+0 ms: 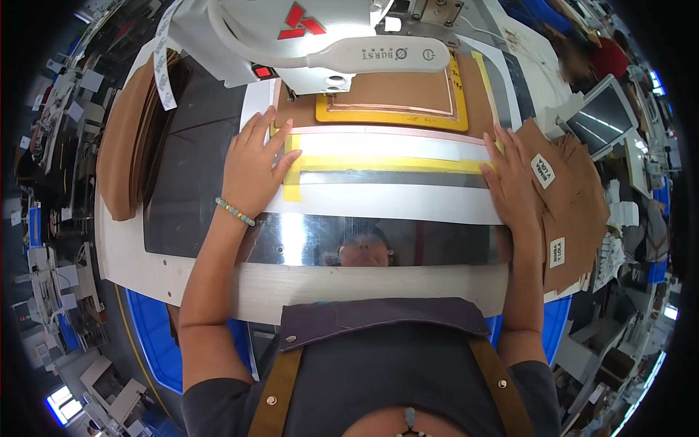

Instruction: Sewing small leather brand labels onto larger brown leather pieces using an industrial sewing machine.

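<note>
My left hand [256, 166] lies flat with fingers spread at the left edge of a brown piece of material [393, 89], beside a yellow tape strip [293, 186]. At the right end, my right hand [510, 175] rests with its fingers stretched out near the same piece's right corner. Neither hand grips anything. A yellow rectangular frame [444, 122] sits on the brown piece, partly hidden by the sewing machine head [328, 29] above it. Along the piece's near side run a white guide strip [378, 146] and a yellow tape line [386, 164].
A stack of brown pieces [120, 153] stands at the left. More brown pieces with white labels [575, 211] are piled at the right, close to my right forearm. A shiny metal plate [437, 244] lies nearest me. Blue bins [156, 342] sit below the table, and a screen [601, 120] stands far right.
</note>
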Available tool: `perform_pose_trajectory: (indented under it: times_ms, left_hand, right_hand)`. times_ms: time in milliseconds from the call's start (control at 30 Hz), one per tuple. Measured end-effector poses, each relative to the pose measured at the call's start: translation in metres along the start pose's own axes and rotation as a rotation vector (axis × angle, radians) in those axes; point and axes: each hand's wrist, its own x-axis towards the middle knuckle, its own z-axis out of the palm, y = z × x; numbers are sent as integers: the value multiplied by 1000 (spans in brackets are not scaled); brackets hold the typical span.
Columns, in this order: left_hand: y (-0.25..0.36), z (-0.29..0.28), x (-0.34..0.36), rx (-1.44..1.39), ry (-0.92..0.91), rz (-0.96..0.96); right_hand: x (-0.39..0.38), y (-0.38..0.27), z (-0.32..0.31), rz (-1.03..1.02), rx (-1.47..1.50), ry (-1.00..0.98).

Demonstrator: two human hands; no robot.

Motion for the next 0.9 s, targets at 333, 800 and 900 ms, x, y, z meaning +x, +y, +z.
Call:
perform_pose_trajectory:
  times_ms: [333, 800, 900]
  left_hand:
    - [-6, -1, -1, -63, 37, 40]
    - [-12, 4, 0, -33, -4, 28]
    - [-11, 3, 0, -42, 7, 38]
  right_hand:
    - [-1, 3, 6, 13, 6, 49]
    - [-11, 30, -36, 201, 19, 278]
    - [-23, 64, -50, 406, -33, 318]
